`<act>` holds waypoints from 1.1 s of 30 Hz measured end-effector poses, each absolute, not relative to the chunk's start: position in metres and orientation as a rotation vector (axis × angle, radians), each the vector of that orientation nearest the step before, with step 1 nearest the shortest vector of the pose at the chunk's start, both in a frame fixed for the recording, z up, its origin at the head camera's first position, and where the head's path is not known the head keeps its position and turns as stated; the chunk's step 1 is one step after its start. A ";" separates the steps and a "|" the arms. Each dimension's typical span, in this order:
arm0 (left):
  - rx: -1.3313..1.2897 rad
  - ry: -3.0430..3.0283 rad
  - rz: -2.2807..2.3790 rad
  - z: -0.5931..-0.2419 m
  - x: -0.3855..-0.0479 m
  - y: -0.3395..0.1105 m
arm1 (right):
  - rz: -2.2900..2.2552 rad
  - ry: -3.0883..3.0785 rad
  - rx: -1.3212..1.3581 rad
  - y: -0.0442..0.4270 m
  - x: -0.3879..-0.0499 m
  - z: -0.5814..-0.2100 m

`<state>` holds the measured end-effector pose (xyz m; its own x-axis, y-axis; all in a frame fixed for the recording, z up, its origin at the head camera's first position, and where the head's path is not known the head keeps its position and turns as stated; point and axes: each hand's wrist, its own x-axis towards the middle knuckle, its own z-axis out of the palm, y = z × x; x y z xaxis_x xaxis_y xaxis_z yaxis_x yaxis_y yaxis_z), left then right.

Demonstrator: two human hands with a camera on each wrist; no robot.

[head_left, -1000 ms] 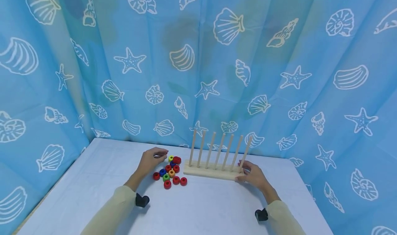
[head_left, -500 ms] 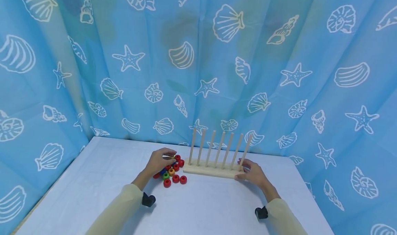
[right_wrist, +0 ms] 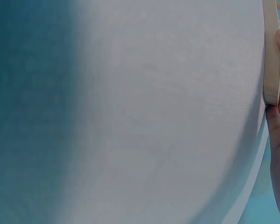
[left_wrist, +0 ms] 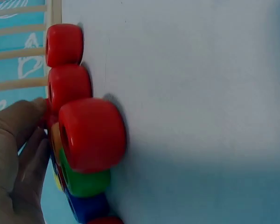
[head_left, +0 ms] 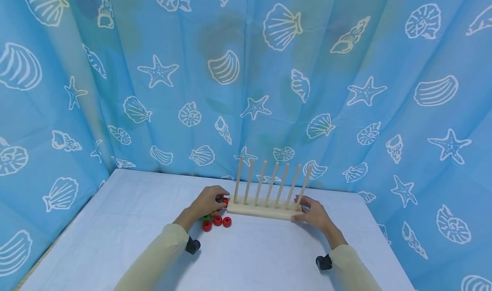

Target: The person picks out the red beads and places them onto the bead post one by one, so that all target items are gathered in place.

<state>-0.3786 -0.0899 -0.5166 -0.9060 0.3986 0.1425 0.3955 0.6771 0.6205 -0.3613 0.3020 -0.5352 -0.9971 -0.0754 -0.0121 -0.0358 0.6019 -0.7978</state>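
Note:
A pale wooden rack (head_left: 261, 212) with a row of upright pegs stands on the table, all its pegs bare. My right hand (head_left: 313, 216) grips the rack's right end, thumb at the front of the base. At the opposite end, my left hand (head_left: 205, 201) pinches a red bead (head_left: 225, 202) close beside the base. Under and in front of that hand lie loose beads, including a red bead (head_left: 207, 226) and a green bead (left_wrist: 86, 179). A blue bead (left_wrist: 89, 207) also shows in the left wrist view. The left hand hides part of the pile.
A white cloth covers the table (head_left: 265, 257). Behind it hangs a blue curtain (head_left: 246, 69) printed with shells and starfish, close to the rack's back. Each wrist carries a small black camera (head_left: 193, 245).
My left hand has moved right over the bead pile toward the rack and taken hold of a red bead. The right hand stays on the rack.

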 end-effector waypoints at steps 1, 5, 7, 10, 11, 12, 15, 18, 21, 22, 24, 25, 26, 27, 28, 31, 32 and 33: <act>0.684 2.885 1.036 -0.516 -0.379 -0.089 | -1.375 2.775 -0.101 0.302 -0.361 -0.535; 0.696 2.943 0.889 -0.515 -0.379 -0.083 | -1.353 2.783 -0.103 0.303 -0.360 -0.534; 0.718 2.966 0.824 -0.514 -0.379 -0.081 | -1.346 2.786 -0.097 0.303 -0.360 -0.533; 0.738 2.986 0.797 -0.513 -0.378 -0.079 | -1.351 2.786 -0.092 0.303 -0.361 -0.533; 0.742 2.991 0.803 -0.513 -0.378 -0.079 | -1.353 2.786 -0.092 0.303 -0.361 -0.533; 0.741 2.996 0.812 -0.513 -0.377 -0.078 | -1.360 2.785 -0.092 0.304 -0.361 -0.533; 0.735 3.020 0.860 -0.516 -0.376 -0.079 | -1.370 2.780 -0.099 0.304 -0.361 -0.534; 0.686 3.015 0.953 -0.519 -0.376 -0.080 | -1.371 2.778 -0.097 0.305 -0.360 -0.534; 0.617 2.978 1.078 -0.523 -0.376 -0.081 | -1.368 2.782 -0.092 0.306 -0.359 -0.534; 0.598 2.964 1.117 -0.524 -0.376 -0.081 | -1.362 2.786 -0.092 0.307 -0.359 -0.535; 0.581 2.939 1.199 -0.526 -0.377 -0.082 | -1.366 2.787 -0.084 0.308 -0.358 -0.535; 0.570 2.929 1.234 -0.527 -0.377 -0.082 | -1.367 2.788 -0.086 0.308 -0.359 -0.535; 0.559 2.924 1.267 -0.527 -0.377 -0.083 | -1.368 2.788 -0.098 0.309 -0.359 -0.536; 0.564 2.921 1.297 -0.528 -0.376 -0.083 | -1.376 2.783 -0.097 0.309 -0.359 -0.536; 0.558 2.918 1.324 -0.528 -0.376 -0.084 | -1.382 2.779 -0.101 0.308 -0.359 -0.536; 0.531 2.925 1.373 -0.529 -0.372 -0.086 | -1.401 2.761 -0.128 0.308 -0.360 -0.537; 0.521 2.929 1.384 -0.529 -0.371 -0.087 | -1.410 2.754 -0.128 0.307 -0.360 -0.537; 0.511 2.930 1.395 -0.529 -0.369 -0.088 | -1.409 2.751 -0.125 0.307 -0.360 -0.538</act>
<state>-0.3694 -0.0876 -0.5292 -0.9416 0.2149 0.2592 0.3366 0.5932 0.7313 -0.3602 0.3067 -0.5378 -0.9956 -0.0938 -0.0057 -0.0502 0.5821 -0.8116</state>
